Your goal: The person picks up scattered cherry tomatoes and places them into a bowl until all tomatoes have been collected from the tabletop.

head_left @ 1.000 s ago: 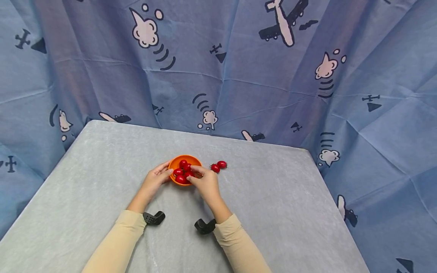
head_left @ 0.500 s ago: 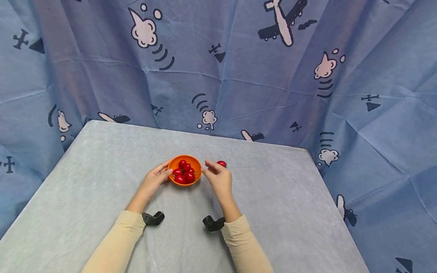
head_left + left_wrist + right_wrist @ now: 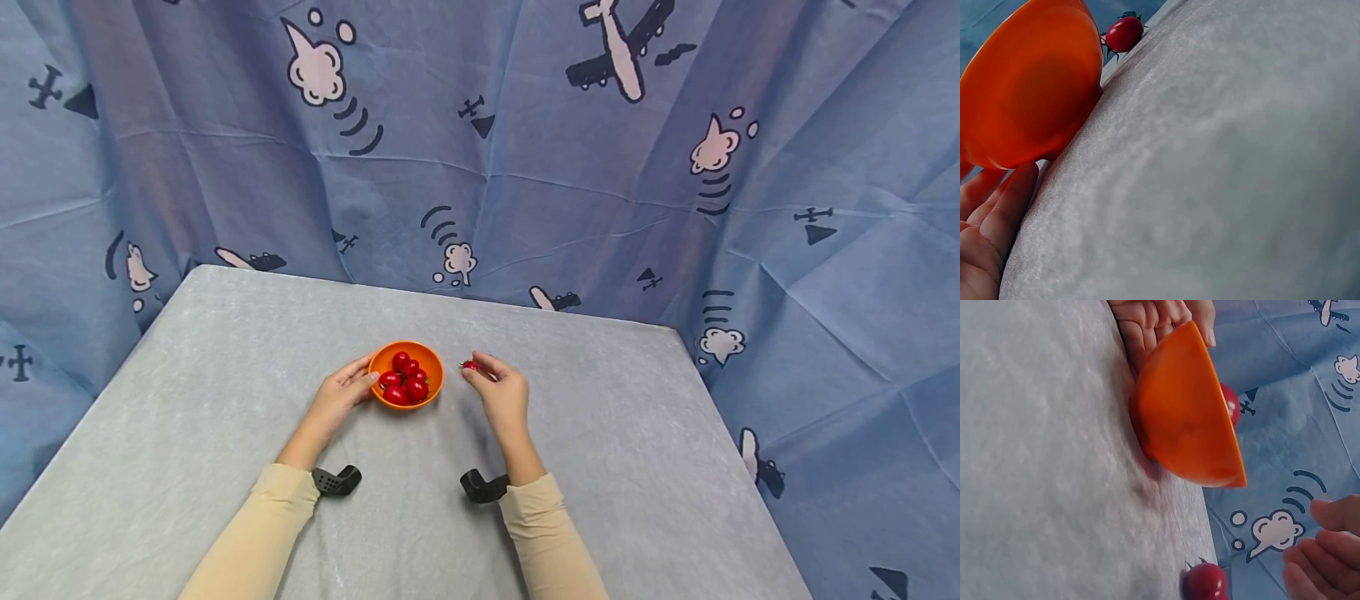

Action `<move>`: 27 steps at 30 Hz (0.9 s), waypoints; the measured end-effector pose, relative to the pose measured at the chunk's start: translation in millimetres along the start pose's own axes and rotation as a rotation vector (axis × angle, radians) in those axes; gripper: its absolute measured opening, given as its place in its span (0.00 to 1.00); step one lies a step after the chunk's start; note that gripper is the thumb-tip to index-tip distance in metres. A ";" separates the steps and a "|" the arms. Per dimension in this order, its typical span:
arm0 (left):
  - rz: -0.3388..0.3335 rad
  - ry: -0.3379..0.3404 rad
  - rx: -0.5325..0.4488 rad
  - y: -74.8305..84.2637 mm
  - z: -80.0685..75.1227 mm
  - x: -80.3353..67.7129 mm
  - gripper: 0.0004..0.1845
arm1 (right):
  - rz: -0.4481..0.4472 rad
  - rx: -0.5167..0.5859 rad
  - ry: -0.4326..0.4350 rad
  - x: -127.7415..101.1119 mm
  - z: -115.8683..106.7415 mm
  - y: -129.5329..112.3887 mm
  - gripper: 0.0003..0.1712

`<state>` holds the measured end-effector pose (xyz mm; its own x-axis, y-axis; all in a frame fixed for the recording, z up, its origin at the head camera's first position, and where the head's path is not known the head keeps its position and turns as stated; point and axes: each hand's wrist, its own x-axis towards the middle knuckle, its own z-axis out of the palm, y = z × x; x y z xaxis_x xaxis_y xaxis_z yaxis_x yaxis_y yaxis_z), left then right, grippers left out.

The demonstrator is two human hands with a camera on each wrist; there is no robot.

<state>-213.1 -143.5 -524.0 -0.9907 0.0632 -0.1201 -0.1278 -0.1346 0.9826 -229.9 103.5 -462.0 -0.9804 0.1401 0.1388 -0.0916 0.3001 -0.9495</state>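
**Beside the bowl, a reach for the loose tomato**

On the grey tabletop point(image 3: 225, 350), the left hand point(image 3: 341, 396) rests with straight fingers against the orange bowl point(image 3: 390, 357), steadying it; red tomatoes point(image 3: 405, 381) are heaped inside. Right of the bowl, the right hand point(image 3: 501, 392) hovers over a loose tomato point(image 3: 1205, 581), fingers relaxed and apart, holding nothing. Next, I judge, comes a gentle pinch on it.

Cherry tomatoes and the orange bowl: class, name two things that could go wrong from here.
1. The loose tomato at the right hand is round and might roll across the table.
2. The bowl is already heaped, and the left hand only touches its side; another tomato could spill some.
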 end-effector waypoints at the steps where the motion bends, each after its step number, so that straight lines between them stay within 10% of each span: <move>1: -0.001 0.001 -0.003 0.3 0.1 -0.1 0.29 | 0.009 -0.008 0.003 0.3 -0.6 -0.5 0.18; 27: -0.005 0.008 -0.007 -2.8 0.4 2.8 0.29 | 0.106 -0.038 -0.004 15.0 -0.8 19.9 0.22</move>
<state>-215.5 -142.5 -527.0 -0.9904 0.0562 -0.1266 -0.1334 -0.1411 0.9810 -246.2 112.3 -478.5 -0.9850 0.1687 0.0372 0.0189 0.3195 -0.9474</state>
